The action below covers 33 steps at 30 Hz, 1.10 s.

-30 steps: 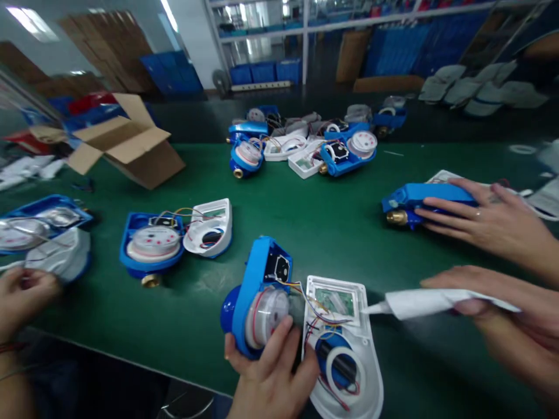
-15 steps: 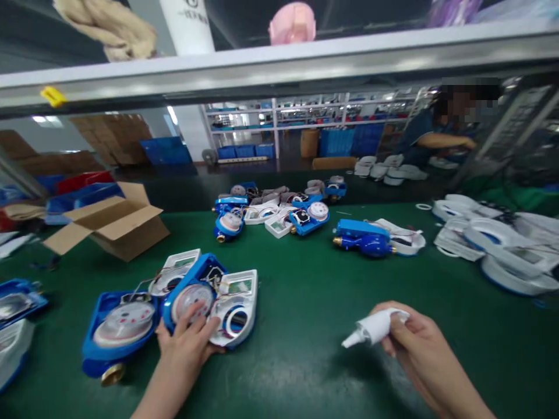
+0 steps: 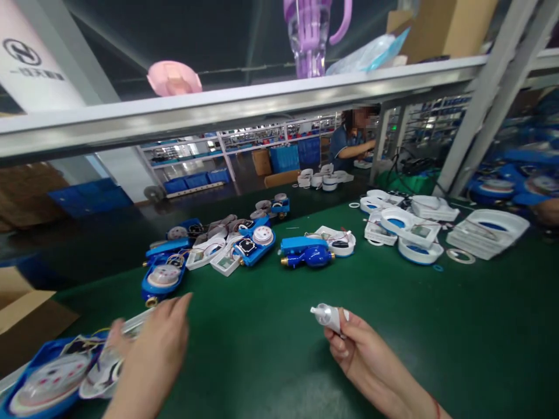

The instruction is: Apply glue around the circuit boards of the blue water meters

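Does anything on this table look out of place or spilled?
One blue meter lies on its side, while the meter to its left shows its dial face up. No spill or clear damage stands out.

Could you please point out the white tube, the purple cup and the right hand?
White tube (image 3: 333,320), head view: on its body.
Purple cup (image 3: 310,34), head view: on its clear wall.
Right hand (image 3: 357,345), head view: on its middle.
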{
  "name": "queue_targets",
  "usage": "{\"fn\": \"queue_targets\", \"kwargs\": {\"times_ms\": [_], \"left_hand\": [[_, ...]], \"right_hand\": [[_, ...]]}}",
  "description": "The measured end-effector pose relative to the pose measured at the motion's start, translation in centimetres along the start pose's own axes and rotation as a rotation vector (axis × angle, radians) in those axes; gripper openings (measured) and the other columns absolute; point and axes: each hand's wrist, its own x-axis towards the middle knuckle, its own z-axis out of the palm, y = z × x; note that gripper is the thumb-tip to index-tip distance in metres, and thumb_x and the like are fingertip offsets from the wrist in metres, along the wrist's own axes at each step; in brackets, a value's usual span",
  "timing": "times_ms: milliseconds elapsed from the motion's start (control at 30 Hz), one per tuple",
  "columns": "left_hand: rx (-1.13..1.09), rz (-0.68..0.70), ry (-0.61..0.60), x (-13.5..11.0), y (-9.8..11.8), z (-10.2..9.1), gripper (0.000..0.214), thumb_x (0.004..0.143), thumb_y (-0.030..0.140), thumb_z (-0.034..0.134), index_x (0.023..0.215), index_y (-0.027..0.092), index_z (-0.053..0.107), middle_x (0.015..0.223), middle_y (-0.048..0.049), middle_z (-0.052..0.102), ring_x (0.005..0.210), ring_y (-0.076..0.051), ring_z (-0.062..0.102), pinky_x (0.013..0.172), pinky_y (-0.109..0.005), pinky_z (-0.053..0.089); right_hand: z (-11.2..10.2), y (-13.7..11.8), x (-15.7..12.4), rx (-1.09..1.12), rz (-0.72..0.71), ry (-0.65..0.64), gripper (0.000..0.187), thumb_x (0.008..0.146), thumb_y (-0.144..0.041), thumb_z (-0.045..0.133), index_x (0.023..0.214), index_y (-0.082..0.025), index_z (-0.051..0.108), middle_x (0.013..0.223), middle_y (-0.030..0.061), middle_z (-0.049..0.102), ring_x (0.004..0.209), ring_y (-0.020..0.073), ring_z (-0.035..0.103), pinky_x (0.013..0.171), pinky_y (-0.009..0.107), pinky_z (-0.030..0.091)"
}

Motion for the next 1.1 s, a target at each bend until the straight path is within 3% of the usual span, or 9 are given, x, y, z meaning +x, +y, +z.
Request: {"fn": "queue_targets", "kwargs": {"times_ms": [100, 233, 300, 400, 567, 700, 833, 1000, 1100], "left_hand": [[-0.075, 0.299, 0.030, 5.7, 9.7, -0.5, 0.038, 0.092, 0.022, 0.040, 0.130, 0.019, 0.045, 0.129, -0.0095, 0.053, 0.119, -0.024, 0.049, 0.106, -0.052, 0.031], [-0.160, 0.463, 0.071, 12.7, 20.3, 0.2, 0.043, 0.089, 0.035, 0.055, 0.127, 0.019, 0.046, 0.135, -0.0103, 0.044, 0.120, -0.027, 0.047, 0.100, -0.053, 0.040], [-0.185, 0.439, 0.034, 15.1, 23.1, 0.6, 0.039, 0.088, 0.036, 0.055, 0.122, 0.017, 0.050, 0.127, -0.0099, 0.050, 0.112, -0.025, 0.052, 0.094, -0.049, 0.045], [-0.216, 0.382, -0.039, 16.5, 24.1, 1.0, 0.035, 0.089, 0.037, 0.055, 0.117, 0.016, 0.052, 0.115, -0.0084, 0.056, 0.100, -0.021, 0.058, 0.085, -0.043, 0.051], [-0.282, 0.466, -0.095, 13.1, 20.6, 0.7, 0.036, 0.089, 0.036, 0.054, 0.118, 0.016, 0.051, 0.115, -0.0083, 0.056, 0.099, -0.020, 0.058, 0.083, -0.041, 0.052], [-0.352, 0.567, -0.138, 7.0, 15.8, -0.5, 0.036, 0.089, 0.031, 0.054, 0.122, 0.017, 0.048, 0.115, -0.0081, 0.055, 0.102, -0.021, 0.056, 0.085, -0.042, 0.051], [-0.405, 0.627, -0.249, 0.4, 10.3, -1.9, 0.047, 0.079, 0.003, 0.047, 0.123, 0.020, 0.047, 0.113, -0.0058, 0.058, 0.102, -0.018, 0.054, 0.088, -0.034, 0.048], [-0.392, 0.521, -0.386, -6.4, 2.2, -2.9, 0.057, 0.070, 0.001, 0.040, 0.119, 0.025, 0.052, 0.114, -0.0051, 0.062, 0.102, -0.022, 0.056, 0.088, -0.037, 0.047], [-0.374, 0.376, -0.472, -8.6, -1.9, -4.3, 0.061, 0.069, 0.002, 0.039, 0.124, 0.028, 0.052, 0.126, -0.0040, 0.058, 0.116, -0.023, 0.053, 0.097, -0.039, 0.044]], "right_hand": [[-0.2, -0.6, 0.1, 0.085, 0.020, 0.013, 0.037, 0.048, -0.029, 0.091, 0.071, -0.015, 0.065, 0.060, 0.0030, 0.062, 0.045, 0.0026, 0.041, 0.044, 0.012, 0.033], [-1.1, -1.3, 0.7, 0.202, -0.033, 0.037, 0.037, 0.045, -0.022, 0.091, 0.070, -0.015, 0.064, 0.058, 0.0012, 0.060, 0.042, 0.0029, 0.040, 0.041, 0.013, 0.030], [-1.8, -1.6, 1.1, 0.220, -0.094, 0.059, 0.038, 0.044, -0.022, 0.091, 0.069, -0.016, 0.064, 0.057, 0.0003, 0.060, 0.042, 0.0034, 0.041, 0.041, 0.013, 0.031], [-2.6, -2.3, 1.5, 0.221, -0.167, 0.095, 0.041, 0.044, -0.025, 0.091, 0.073, -0.019, 0.063, 0.060, -0.0016, 0.061, 0.046, 0.0042, 0.045, 0.045, 0.014, 0.037], [-2.6, -3.9, 1.2, 0.239, -0.213, 0.103, 0.041, 0.044, -0.020, 0.090, 0.074, -0.019, 0.062, 0.067, -0.0029, 0.061, 0.055, 0.0059, 0.051, 0.054, 0.017, 0.046], [-2.5, -4.7, 0.7, 0.225, -0.215, 0.077, 0.035, 0.052, -0.017, 0.086, 0.075, -0.021, 0.061, 0.072, -0.0035, 0.061, 0.064, 0.0079, 0.054, 0.061, 0.019, 0.049], [-2.3, -4.6, 0.4, 0.168, -0.164, 0.043, 0.029, 0.057, -0.018, 0.083, 0.075, -0.020, 0.059, 0.071, -0.0031, 0.059, 0.066, 0.0102, 0.054, 0.067, 0.026, 0.051], [-1.5, -2.9, 0.1, 0.124, -0.040, 0.012, 0.025, 0.062, -0.016, 0.078, 0.077, -0.019, 0.058, 0.071, -0.0033, 0.055, 0.062, 0.0101, 0.051, 0.069, 0.031, 0.050], [-0.7, -1.4, 0.0, 0.105, 0.028, 0.004, 0.029, 0.060, -0.015, 0.079, 0.079, -0.019, 0.058, 0.071, -0.0031, 0.054, 0.062, 0.0101, 0.050, 0.069, 0.031, 0.049]]}}
